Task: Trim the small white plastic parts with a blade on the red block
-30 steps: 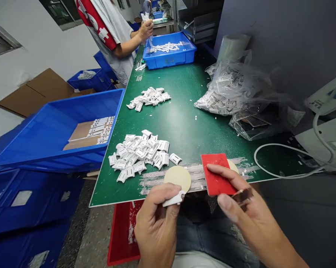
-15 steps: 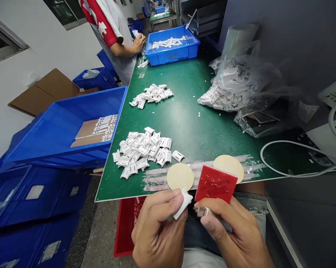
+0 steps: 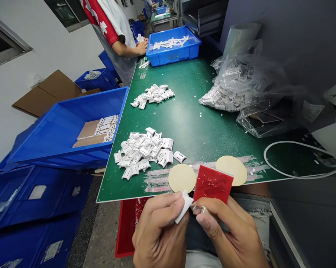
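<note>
Left hand (image 3: 157, 230) was closed in a pinch: thumb and fingers gripped a small white plastic part (image 3: 184, 206), held tilted just below the near edge of the green table (image 3: 190, 119). Right hand (image 3: 229, 234) was also curled in a pinch, holding a small metal tool (image 3: 200, 210) whose tip met the lower end of the white plastic part. What kind of tool it was could not be made out. Both hands were close together over the person's lap, off the table.

Directly above the hands, a red square pad (image 3: 212, 183) lay at the table edge, partly overhanging it. A beige disc (image 3: 181, 178) lay just left of the pad; a second beige disc (image 3: 231, 170) sat behind it, partly covered by the pad's right corner.

A near pile of white parts (image 3: 144, 150) lay left of the discs, with a far pile of white parts (image 3: 153, 95) further up the table. A clear plastic bag (image 3: 235, 89) with more parts sat at right, and a white cable (image 3: 296, 160) looped near the right edge.

A blue bin (image 3: 62, 130) left of the table held cardboard with parts laid in rows. A red crate (image 3: 126, 230) stood below the table edge. A blue tray (image 3: 172, 46) with parts stood at the far end, a co-worker's hand (image 3: 142, 47) just beside it.
</note>
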Available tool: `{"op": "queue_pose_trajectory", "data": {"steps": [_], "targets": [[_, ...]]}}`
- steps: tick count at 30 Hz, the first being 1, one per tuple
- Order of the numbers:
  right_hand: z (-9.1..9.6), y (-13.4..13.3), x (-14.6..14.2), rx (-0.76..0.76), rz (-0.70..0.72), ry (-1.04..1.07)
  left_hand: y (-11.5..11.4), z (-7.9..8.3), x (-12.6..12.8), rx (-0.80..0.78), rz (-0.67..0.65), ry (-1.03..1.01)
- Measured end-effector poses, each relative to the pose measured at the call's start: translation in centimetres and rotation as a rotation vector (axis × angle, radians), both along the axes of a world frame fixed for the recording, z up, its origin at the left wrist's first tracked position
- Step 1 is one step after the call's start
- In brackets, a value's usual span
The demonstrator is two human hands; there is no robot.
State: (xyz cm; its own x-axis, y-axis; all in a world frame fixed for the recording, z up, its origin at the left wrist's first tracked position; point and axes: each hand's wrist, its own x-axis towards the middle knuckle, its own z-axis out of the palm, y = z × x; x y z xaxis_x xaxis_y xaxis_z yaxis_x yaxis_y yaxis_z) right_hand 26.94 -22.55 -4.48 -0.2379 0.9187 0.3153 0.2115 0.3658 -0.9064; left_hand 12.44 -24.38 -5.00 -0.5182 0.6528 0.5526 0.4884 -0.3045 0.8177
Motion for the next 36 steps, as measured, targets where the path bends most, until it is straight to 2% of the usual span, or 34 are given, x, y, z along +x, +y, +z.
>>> {"op": "queue_pose_trajectory", "data": {"steps": [7, 13, 21, 24, 27, 29, 32, 36], "targets": [[0.0, 0.3, -0.3, 0.015, -0.048, -0.013, 0.0, 0.0, 0.0, 0.017, -0.008, 0.002], [-0.2, 0.8, 0.3, -0.044, -0.181, -0.062, 0.1, 0.9, 0.4, 0.013, -0.005, -0.014], [0.1, 0.3, 0.4, -0.035, -0.116, -0.039, 0.3, 0.7, 0.4, 0.016, -0.037, -0.036], [0.1, 0.3, 0.6, -0.034, -0.131, -0.011, 0.7, 1.1, 0.2, -0.092, -0.093, -0.26], [-0.1, 0.2, 1.2, -0.063, -0.126, -0.046, 1.3, 1.7, -0.3, -0.33, -0.225, -0.683], [-0.1, 0.0, 1.6, -0.042, -0.114, -0.117, 1.6, 1.9, -0.6, -0.428, -0.31, -0.911], [-0.2, -0.3, 1.8, 0.075, -0.108, -0.22, 1.8, 2.1, -0.6, -0.477, -0.341, -1.062], [-0.2, -0.5, 1.5, 0.185, -0.094, -0.3, 1.9, 2.4, -0.3, -0.5, -0.325, -1.123]]}}
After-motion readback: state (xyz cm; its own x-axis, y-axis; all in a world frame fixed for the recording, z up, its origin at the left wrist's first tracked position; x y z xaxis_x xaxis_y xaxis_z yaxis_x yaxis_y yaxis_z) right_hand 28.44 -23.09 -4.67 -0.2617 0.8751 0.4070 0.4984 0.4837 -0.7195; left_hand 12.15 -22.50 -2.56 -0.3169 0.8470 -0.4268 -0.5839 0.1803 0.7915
